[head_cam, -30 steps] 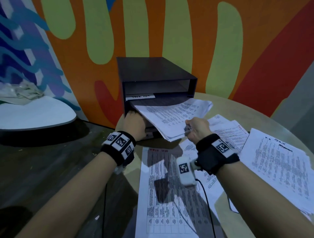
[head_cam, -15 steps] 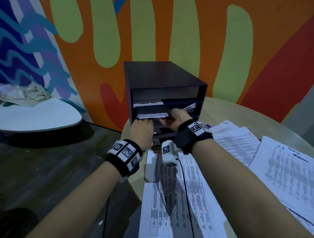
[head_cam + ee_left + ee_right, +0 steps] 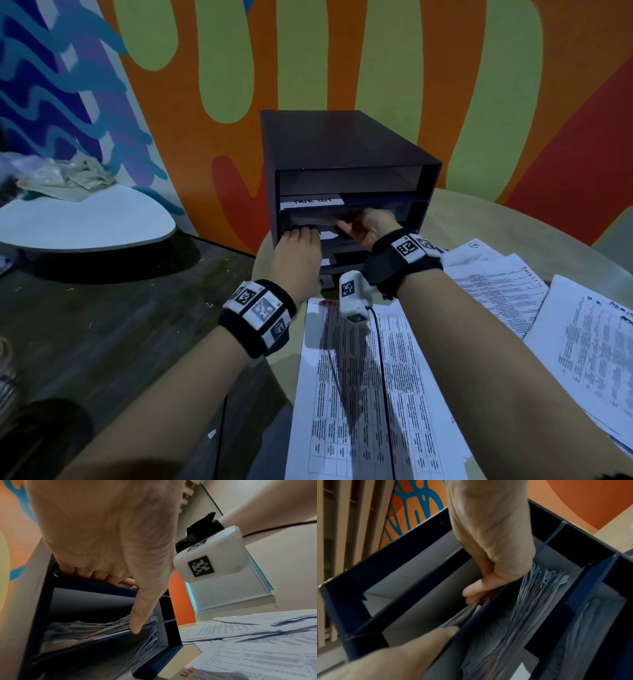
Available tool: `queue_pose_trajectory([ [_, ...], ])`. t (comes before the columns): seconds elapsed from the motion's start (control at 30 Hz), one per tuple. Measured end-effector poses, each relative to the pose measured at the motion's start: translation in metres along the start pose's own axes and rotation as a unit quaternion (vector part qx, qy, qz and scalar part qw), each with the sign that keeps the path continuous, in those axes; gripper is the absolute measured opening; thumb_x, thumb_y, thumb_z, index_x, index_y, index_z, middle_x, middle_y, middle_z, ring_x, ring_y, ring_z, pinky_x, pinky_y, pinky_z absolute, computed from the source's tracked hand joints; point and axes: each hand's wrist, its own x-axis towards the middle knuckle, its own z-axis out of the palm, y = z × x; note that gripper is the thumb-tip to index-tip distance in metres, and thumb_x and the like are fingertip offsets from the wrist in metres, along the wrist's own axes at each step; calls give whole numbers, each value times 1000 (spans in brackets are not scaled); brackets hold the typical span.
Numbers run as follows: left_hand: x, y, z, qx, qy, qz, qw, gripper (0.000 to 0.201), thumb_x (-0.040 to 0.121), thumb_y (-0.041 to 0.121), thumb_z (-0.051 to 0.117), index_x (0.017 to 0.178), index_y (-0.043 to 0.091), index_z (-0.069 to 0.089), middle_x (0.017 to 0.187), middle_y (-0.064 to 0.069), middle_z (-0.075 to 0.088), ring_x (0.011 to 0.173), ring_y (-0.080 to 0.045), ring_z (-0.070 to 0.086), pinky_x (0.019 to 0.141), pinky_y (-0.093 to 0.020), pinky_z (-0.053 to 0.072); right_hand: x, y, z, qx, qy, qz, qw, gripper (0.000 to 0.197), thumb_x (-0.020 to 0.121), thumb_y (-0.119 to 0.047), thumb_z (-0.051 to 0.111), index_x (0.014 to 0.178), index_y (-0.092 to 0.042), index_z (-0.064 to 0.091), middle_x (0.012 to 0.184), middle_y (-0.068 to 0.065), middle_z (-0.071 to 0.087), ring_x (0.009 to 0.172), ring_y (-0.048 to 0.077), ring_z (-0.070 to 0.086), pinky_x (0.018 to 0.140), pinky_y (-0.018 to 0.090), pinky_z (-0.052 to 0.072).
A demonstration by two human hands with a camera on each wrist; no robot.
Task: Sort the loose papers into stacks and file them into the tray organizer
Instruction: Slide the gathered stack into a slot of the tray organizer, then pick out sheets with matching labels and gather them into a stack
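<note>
The dark tray organizer (image 3: 342, 144) stands at the table's back edge against the painted wall. My left hand (image 3: 298, 246) grips its front: the fingers hook over a shelf edge and the thumb (image 3: 135, 622) rests on the shelf below. My right hand (image 3: 366, 224) reaches into the second slot, where its bent fingers (image 3: 474, 592) lie on a thin paper stack (image 3: 464, 615) almost fully inside. Its thumb stays outside the slot. Lower slots hold filed papers (image 3: 530, 608). Loose printed sheets (image 3: 359, 394) lie in front of the organizer, under my forearms.
More loose sheets (image 3: 496, 284) and another pile (image 3: 599, 342) cover the right side of the round beige table (image 3: 479, 219). A white label (image 3: 310, 202) marks the second shelf. A white side table (image 3: 85, 219) with crumpled cloth (image 3: 61, 178) stands at the left.
One second ago my right hand held the stack half out of the slot. It has pushed the stack in and now reaches inside. My left hand has stayed on the organizer's front.
</note>
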Motion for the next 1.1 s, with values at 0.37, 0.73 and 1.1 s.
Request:
queue_pose_trajectory([
  [0.37,-13,13,-16,-183,63,1,981,32,89,24,62,118,10,59,119,-7,56,116,-27,48,92,-37,41,-75,-30,-64,-227,-36,-33,973,14,97,6,45,111,10,46,94,31,58,60,33,70,44,27,54],
  [0.73,-16,43,25,-179,-304,39,935,109,71,57,78,152,11,21,158,-12,22,144,-29,25,113,-45,27,-75,-49,-228,-791,178,-2,586,76,78,-48,67,136,-5,43,139,23,45,132,39,37,107,49,34],
  [1.1,7,58,11,-260,-240,59,933,17,81,8,70,73,15,57,75,-3,62,70,-20,61,56,-27,46,-107,-35,-267,-825,100,70,551,61,79,-59,58,122,-17,45,148,21,31,136,43,26,105,55,33],
])
